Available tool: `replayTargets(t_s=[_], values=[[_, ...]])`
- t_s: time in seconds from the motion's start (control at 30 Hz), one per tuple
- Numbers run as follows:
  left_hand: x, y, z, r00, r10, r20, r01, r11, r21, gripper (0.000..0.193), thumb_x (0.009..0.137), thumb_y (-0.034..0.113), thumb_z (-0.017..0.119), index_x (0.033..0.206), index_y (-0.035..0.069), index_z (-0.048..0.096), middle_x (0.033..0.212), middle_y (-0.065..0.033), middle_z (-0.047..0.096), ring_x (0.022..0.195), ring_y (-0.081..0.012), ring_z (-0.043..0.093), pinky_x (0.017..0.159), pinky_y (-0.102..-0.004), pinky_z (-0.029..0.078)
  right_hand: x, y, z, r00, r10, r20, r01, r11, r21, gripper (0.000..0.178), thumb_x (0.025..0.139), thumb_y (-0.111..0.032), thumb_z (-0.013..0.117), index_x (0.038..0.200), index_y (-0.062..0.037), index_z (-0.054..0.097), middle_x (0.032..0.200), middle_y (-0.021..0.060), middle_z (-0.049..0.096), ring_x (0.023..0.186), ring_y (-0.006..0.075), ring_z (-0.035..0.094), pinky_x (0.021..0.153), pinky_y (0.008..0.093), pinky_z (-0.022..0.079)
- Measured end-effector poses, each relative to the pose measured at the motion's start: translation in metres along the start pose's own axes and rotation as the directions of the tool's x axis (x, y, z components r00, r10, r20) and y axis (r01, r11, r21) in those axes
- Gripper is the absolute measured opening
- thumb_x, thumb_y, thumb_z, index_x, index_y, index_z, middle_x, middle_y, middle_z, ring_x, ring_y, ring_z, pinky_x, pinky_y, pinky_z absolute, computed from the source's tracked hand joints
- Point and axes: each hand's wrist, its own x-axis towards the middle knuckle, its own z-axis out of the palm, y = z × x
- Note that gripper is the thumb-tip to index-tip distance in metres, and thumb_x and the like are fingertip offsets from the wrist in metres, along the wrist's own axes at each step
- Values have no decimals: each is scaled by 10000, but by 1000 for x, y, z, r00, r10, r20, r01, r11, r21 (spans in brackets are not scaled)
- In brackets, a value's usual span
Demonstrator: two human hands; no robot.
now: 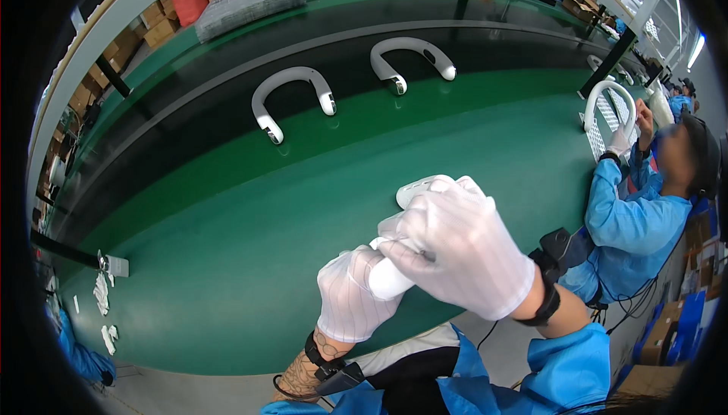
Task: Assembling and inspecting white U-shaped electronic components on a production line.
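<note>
You stand at a long green desk (243,263) that bends across the scene, a darker band and a grey rail running along its far side. Beyond its upper left, cardboard boxes (159,32) are stacked on the floor, and strip lights glow at the upper right. To your right, one co-worker (641,214) in a blue smock and dark cap raises two hands to a white arched device (589,115). A clear-wrapped bundle (254,7) lies along the desk's far edge.

Front and center, your two gloved hands meet just above the near part of the desk. Your right hand (453,242) is curled closed over a white piece (388,280), thumb drawn in to the fingers; your left hand (353,294) wraps the same piece from below, its fingertips hidden. One smooth end shows between the hands, and a flat, rounded white part (409,192) juts out beyond your right knuckles; whether the two join cannot be told.

Ahead of you, two white U-shaped devices, a left one (260,106) and a right one (409,43), rest apart, ends toward you. At far left sit one small whitish container (115,266) and two crumpled white scraps (101,294).
</note>
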Motion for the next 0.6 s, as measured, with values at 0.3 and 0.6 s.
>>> replayTargets(t_s=[0.3, 0.6], values=[[-19, -15, -22, 998, 55, 28, -55, 998, 19, 263, 772, 116, 825, 928, 70, 618, 784, -87, 628, 653, -291, 652, 607, -393, 494, -28, -7, 16, 966, 242, -86, -193, 905, 380, 101, 833, -64, 791, 914, -87, 734, 916, 44, 776, 828, 225, 713, 794, 372, 597], [-11, -22, -54, 995, -80, 61, 79, 997, 22, 287, 761, 110, 851, 888, 59, 599, 779, -113, 612, 668, -336, 644, 617, -403, 515, -11, -17, 39, 930, 265, -254, -202, 947, 249, 118, 872, -3, 785, 953, -49, 712, 938, 84, 776, 731, 243, 676, 638, 336, 542]])
